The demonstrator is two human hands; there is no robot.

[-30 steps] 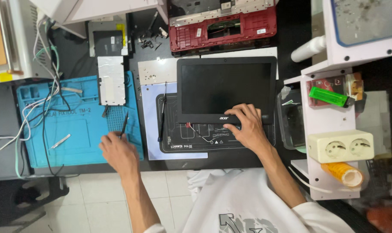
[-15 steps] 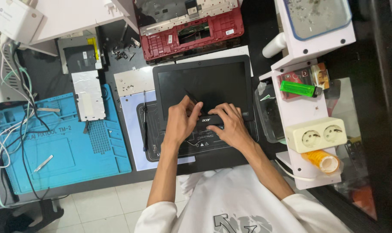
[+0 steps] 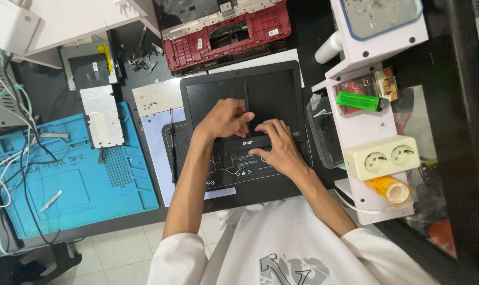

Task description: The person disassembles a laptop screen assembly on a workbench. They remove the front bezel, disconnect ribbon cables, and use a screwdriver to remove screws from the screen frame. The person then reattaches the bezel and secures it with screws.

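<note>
A dark workbench (image 3: 144, 221) carries a blue repair mat (image 3: 76, 190), a black laptop (image 3: 239, 132) and a red laptop shell (image 3: 223, 34).

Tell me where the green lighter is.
The green lighter lies on the white shelf at the right of the head view, above the cream double socket, right of the black laptop.

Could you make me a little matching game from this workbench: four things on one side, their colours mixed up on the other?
Things:
1. work mat
2. lighter
3. laptop shell at the back
4. double socket

Colours:
A. red
B. cream
C. blue
D. green

Pairs: 1-C, 2-D, 3-A, 4-B
</note>
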